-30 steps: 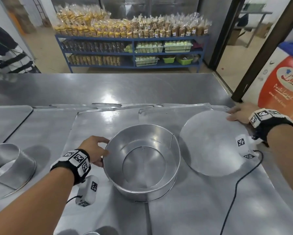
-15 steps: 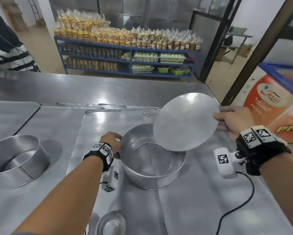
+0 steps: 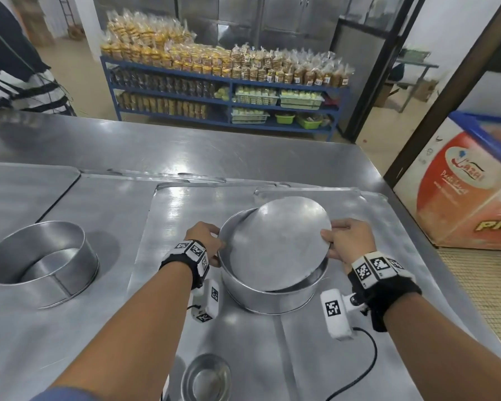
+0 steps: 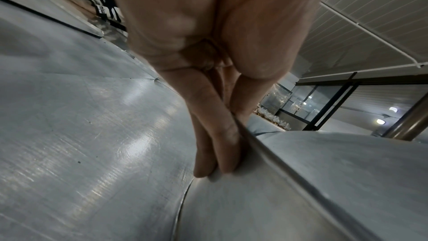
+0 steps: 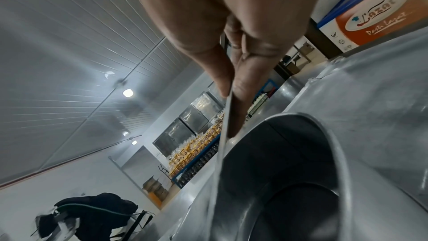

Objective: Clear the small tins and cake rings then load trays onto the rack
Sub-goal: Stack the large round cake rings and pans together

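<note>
Head view: a round metal disc (image 3: pixel 278 241) lies tilted on top of a cake ring (image 3: pixel 272 293) that stands on a flat tray (image 3: pixel 359 328) on the steel surface (image 3: pixel 185 151). The right hand (image 3: pixel 349 241) pinches the disc's right edge, thumb on top. The left hand (image 3: pixel 204 241) grips the ring's left rim. A second cake ring (image 3: pixel 41 261) stands well apart to the left, and a small tin (image 3: pixel 206 377) sits near the bottom edge between the forearms. Beyond the surface stands a blue shelf (image 3: pixel 226 102) stacked with bagged goods.

Left wrist view: the left hand (image 4: pixel 215 98) has its fingers (image 4: pixel 208 153) laid down the outside of the cake ring (image 4: pixel 301 190) and its thumb over the rim, clasping the wall.

Right wrist view: the right hand (image 5: pixel 231 43) holds the thin disc (image 5: pixel 222 146) edge-on between thumb and fingers, above the open mouth of the cake ring (image 5: pixel 336 153).
</note>
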A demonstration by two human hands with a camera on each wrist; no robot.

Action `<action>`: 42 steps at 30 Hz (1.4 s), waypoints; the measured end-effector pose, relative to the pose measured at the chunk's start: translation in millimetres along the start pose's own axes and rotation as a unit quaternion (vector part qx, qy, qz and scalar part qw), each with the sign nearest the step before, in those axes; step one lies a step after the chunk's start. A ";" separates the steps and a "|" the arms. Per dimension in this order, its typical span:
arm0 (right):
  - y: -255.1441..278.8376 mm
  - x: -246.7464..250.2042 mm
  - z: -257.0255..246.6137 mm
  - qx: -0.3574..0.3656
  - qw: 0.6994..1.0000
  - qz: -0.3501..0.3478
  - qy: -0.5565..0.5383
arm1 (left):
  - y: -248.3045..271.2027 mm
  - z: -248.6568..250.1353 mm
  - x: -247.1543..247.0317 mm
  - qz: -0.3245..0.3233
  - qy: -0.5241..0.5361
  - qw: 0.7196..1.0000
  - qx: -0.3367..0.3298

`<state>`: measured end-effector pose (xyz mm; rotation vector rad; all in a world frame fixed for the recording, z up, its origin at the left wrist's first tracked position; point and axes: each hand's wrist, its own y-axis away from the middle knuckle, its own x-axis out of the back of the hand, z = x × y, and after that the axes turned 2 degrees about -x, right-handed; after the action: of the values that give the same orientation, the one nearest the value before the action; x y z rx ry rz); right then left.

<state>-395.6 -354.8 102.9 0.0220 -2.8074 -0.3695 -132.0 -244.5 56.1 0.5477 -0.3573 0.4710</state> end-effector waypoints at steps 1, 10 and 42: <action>1.7 0.2 0.6 0.002 1.000 0.002 0.000 | -0.6 -0.4 -0.2 0.001 0.002 1.000 0.001; 11.7 -15.2 0.0 -0.054 0.997 -0.006 -0.045 | -2.4 -0.9 -4.4 0.011 0.028 1.000 -0.006; 18.0 -5.3 40.6 -0.092 0.944 0.031 0.316 | 26.8 3.7 -27.9 0.030 -0.132 0.991 0.008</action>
<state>-402.5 -326.9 68.6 0.0080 -2.1270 -0.5036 -169.8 -235.6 57.8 0.6184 -0.6257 0.4611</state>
